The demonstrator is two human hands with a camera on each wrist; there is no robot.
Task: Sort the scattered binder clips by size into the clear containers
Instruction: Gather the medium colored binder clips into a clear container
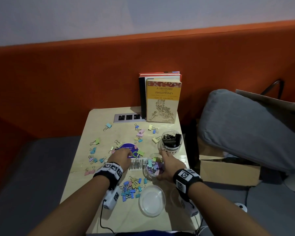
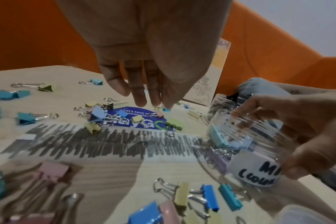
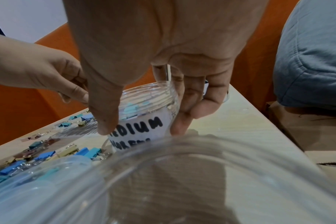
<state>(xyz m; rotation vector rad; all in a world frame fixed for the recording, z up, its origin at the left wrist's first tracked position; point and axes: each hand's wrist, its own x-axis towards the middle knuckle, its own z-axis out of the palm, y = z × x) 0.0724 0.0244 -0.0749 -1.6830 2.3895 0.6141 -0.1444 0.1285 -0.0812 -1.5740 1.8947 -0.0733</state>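
Three jars on the table [image 1: 99, 217]: left hand [image 1: 122, 156], fingers straight, over scattered clips [image 1: 130, 188]; right hand [image 1: 169, 165] grips the tilted "medium" jar [image 1: 152, 167] of pastel clips; empty jar [image 1: 152, 202] nearest; black-clip jar [image 1: 170, 142] behind.

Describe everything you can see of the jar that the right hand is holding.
The medium jar is clear, round and wide-mouthed, apparently plastic, with ridges at its open neck and no lid on. A white label hand-lettered in black reads MEDIUM, with a second line partly hidden. It is partly filled with pastel binder clips: light blue, purple, yellow. It is tilted, mouth leaning toward the left hand, on the table near its right edge. The right hand grips it, thumb on the label and fingers around the far side.
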